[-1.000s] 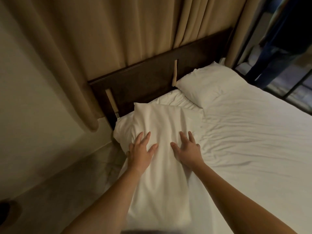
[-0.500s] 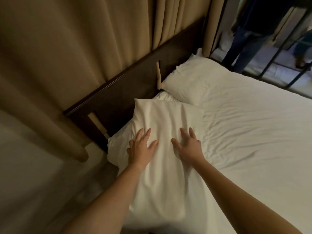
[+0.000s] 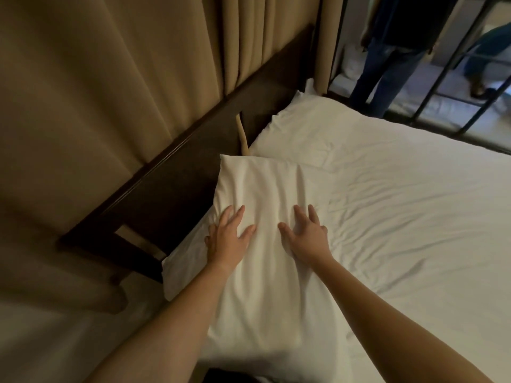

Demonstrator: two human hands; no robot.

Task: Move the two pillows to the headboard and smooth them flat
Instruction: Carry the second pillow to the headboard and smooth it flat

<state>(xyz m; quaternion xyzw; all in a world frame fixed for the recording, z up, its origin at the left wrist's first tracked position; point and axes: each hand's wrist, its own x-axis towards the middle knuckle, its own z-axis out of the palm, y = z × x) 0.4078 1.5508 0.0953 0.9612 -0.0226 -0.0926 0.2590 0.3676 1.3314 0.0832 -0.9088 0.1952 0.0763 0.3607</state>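
The near pillow (image 3: 262,288) has slid closer to the headboard (image 3: 177,194); left hand (image 3: 228,240) and right hand (image 3: 307,239) press it, fingers spread.

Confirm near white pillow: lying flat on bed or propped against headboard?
Lying flat. The near white fabric pillow rests on the white bed sheet, left hand and right hand pressing it with spread fingers; creases show.

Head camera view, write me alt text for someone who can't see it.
The left hand and right hand press flat, fingers spread, on a white pillow lengthwise at the near corner of the bed, its far end by the dark headboard. A second pillow lies beyond it along the headboard, with beige curtains hanging behind.
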